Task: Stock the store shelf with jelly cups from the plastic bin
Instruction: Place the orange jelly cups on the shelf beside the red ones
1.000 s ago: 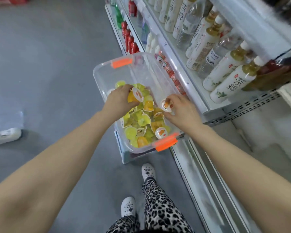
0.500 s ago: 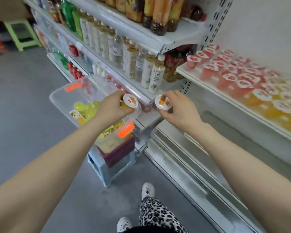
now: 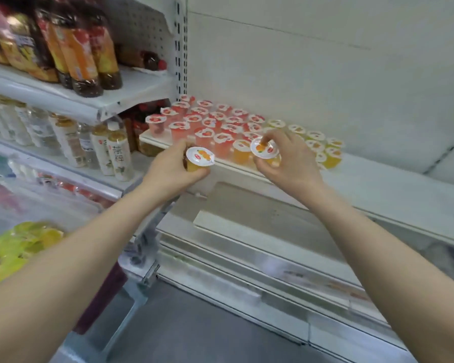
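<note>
I'm mid-delivery: my left hand grips one orange jelly cup, my right hand pinches another; next, set both beside the orange row at frame centre on the shelf.

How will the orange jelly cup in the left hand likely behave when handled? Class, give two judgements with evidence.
Probably light: the left hand holds the orange jelly cup in curled fingers alone. Likely steady upright: similar cups stand lids up in rows on the shelf. Tipped, its round body might roll.
</note>
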Motion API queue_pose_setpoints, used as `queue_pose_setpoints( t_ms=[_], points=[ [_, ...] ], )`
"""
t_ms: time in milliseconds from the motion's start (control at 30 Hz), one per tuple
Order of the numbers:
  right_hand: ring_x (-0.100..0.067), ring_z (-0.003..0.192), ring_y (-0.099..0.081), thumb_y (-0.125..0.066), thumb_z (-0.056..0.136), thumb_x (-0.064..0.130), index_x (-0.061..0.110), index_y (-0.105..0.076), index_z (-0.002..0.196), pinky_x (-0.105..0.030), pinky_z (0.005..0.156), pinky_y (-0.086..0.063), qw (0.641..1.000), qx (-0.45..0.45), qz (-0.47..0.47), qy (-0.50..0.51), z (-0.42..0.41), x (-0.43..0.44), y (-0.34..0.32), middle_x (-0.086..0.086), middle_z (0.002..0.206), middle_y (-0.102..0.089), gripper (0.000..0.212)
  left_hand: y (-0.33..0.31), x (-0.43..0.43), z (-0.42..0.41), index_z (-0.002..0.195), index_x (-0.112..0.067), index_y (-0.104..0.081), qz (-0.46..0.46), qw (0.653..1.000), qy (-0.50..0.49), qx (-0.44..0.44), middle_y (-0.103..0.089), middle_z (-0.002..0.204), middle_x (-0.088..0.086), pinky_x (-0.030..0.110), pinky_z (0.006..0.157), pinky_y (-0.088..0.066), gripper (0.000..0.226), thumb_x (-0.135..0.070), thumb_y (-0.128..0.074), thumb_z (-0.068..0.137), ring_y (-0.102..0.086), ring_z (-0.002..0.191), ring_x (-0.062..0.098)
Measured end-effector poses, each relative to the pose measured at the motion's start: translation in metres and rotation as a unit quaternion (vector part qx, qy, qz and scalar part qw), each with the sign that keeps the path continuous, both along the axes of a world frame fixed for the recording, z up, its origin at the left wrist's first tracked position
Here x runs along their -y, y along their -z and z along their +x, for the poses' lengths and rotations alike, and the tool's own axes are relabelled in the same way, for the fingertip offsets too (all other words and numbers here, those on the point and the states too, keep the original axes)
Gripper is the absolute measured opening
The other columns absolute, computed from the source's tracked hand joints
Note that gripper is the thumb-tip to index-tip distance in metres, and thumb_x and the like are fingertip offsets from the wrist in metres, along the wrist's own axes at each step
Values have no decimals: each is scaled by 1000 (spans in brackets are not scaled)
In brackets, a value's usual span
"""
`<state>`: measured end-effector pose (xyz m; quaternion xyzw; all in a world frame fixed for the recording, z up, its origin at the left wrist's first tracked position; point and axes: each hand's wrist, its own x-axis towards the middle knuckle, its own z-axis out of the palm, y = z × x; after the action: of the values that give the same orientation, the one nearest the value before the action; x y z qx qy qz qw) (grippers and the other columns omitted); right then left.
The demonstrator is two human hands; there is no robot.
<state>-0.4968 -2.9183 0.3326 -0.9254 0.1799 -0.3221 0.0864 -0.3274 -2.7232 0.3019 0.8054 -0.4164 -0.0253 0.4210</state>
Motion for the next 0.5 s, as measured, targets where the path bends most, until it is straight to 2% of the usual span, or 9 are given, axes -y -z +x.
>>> queue_pose_setpoints(
  t_ms=[100,200,300,500],
  points=[
    [-19,102,-57,-69,80,39,24,-60,107,-31,84,-43,999,15,19,36,-41,45,-12,1,107,-61,33,-11,46,-29,116,-28,-52,-13,1000,28,-5,-64,103,-12,32,77,-51,45,-39,-74,77,-63,87,10],
    [-15,91,-55,-70,79,38,26,-57,103,-25,76,-35,996,33,31,80,-83,94,-22,3,100,-59,30,-19,92,-59,117,-23,-55,-22,999,48,-2,-65,104,-9,37,81,-52,48,-36,-75,76,-62,87,13],
    [-16,87,-54,-69,79,36,26,-55,102,-27,75,-35,990,40,62,116,-115,134,-21,6,97,-59,29,-19,128,-82,114,-26,-56,-27,998,50,1,-64,103,-13,30,81,-49,49,-41,-78,73,-62,91,11],
    [-27,95,-58,-71,77,31,22,-54,106,-31,75,-39,982,-60,129,123,-130,180,12,-4,103,-64,35,-13,166,-108,105,-30,-56,-8,998,52,31,-62,100,-14,28,76,-44,46,-49,-78,70,-57,90,10]
  ],
)
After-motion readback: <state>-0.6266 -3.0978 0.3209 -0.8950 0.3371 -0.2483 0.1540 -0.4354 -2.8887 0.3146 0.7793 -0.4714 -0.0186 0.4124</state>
